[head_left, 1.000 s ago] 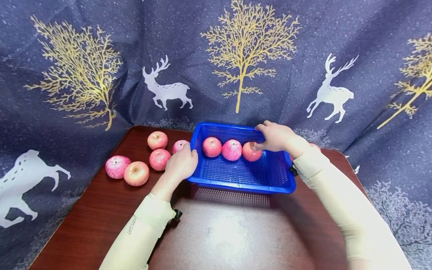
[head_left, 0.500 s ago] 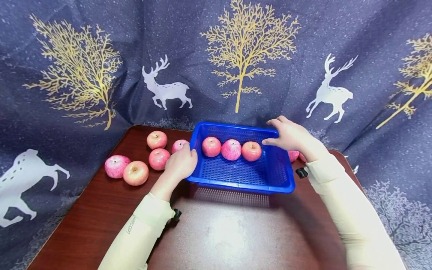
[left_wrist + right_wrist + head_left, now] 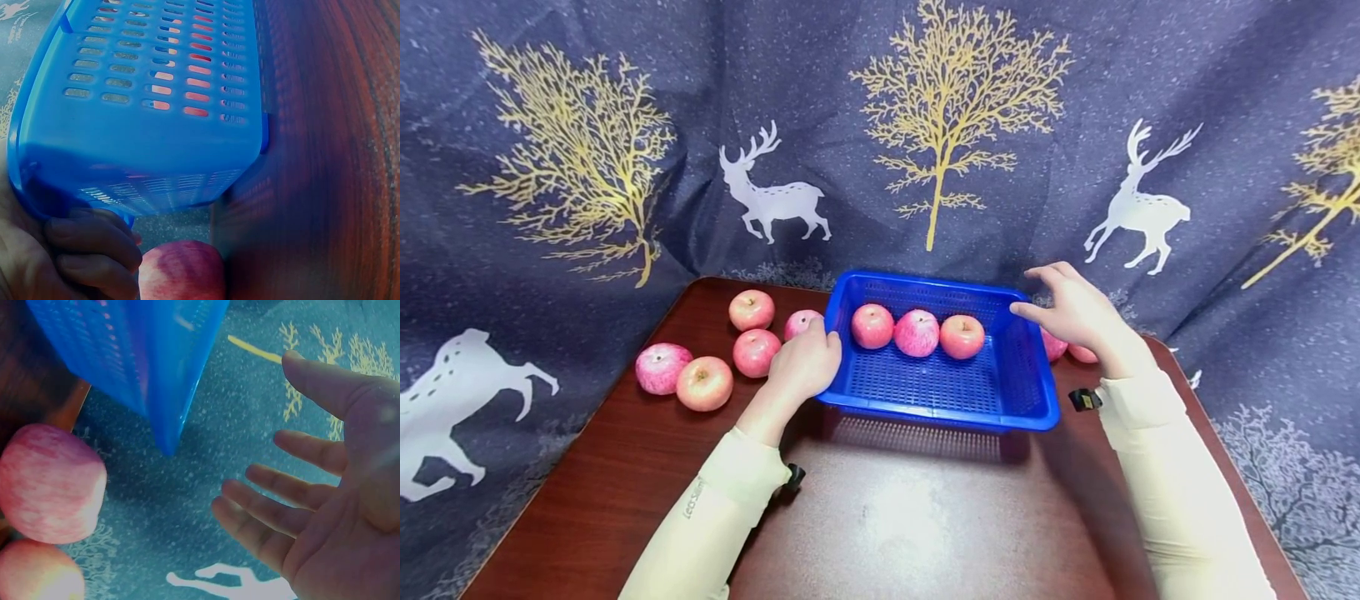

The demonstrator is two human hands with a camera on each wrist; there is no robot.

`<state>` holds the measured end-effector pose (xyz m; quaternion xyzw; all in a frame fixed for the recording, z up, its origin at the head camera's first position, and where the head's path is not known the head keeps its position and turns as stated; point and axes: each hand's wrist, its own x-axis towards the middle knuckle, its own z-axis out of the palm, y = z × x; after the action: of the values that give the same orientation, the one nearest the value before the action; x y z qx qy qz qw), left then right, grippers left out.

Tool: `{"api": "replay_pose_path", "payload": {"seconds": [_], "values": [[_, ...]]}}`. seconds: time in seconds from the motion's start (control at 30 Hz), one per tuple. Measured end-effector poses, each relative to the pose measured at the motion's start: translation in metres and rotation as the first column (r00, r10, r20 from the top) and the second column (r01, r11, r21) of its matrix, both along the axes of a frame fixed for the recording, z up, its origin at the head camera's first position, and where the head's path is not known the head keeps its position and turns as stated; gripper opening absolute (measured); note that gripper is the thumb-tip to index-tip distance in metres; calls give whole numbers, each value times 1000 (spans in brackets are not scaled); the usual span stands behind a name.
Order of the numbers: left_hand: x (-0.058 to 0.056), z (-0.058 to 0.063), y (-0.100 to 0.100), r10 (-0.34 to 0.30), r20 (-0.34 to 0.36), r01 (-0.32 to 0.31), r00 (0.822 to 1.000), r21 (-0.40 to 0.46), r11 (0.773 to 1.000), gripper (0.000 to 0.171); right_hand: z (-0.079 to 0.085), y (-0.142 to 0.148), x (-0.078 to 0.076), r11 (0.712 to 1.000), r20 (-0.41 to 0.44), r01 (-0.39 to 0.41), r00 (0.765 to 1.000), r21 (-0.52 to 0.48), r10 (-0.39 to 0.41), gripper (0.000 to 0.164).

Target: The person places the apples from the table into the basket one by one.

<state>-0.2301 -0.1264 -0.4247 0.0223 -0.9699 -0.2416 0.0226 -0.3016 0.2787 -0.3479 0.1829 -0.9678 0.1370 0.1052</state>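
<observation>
A blue plastic basket [image 3: 928, 412] with slotted walls stands on the table and holds three apples in a row: a red one [image 3: 872, 326], a streaked pink one [image 3: 917, 333] and an orange-red one [image 3: 962, 337]. My left hand [image 3: 806, 362] grips the basket's left rim; in the left wrist view its fingers [image 3: 100, 253] curl under that rim. Just beyond the right rim my right hand [image 3: 1081, 315] hovers with nothing in it. Its fingers are spread and the palm faces the basket in the right wrist view. Below it sit two apples, a pink one [image 3: 53, 484] and a lighter one [image 3: 39, 572].
Left of the basket lie several more apples, among them a pink one [image 3: 662, 368], a yellowish one [image 3: 704, 383] and a red one [image 3: 756, 352]. A dark patterned cloth [image 3: 880, 167] hangs behind the brown table [image 3: 625, 483].
My right hand has let go of the orange-red apple, come out of the basket and moved right past its rim. The left hand has stayed on the left rim.
</observation>
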Motion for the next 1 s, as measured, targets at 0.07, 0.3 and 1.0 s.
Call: {"api": "replay_pose_path", "payload": {"seconds": [0.07, 0.3, 1.0], "values": [[0, 1, 0, 2, 2, -2, 1000, 3, 1000, 46, -2, 5, 1, 1000, -5, 11, 1000, -15, -11, 70], [1, 1, 0, 4, 12, -4, 1000, 9, 1000, 47, -10, 20, 6, 997, -19, 60, 998, -55, -61, 72], [0, 0, 0, 6, 5, -6, 1000, 4, 1000, 46, -40, 59, 21, 974, -79, 129, 986, -186, -146, 64]]}}
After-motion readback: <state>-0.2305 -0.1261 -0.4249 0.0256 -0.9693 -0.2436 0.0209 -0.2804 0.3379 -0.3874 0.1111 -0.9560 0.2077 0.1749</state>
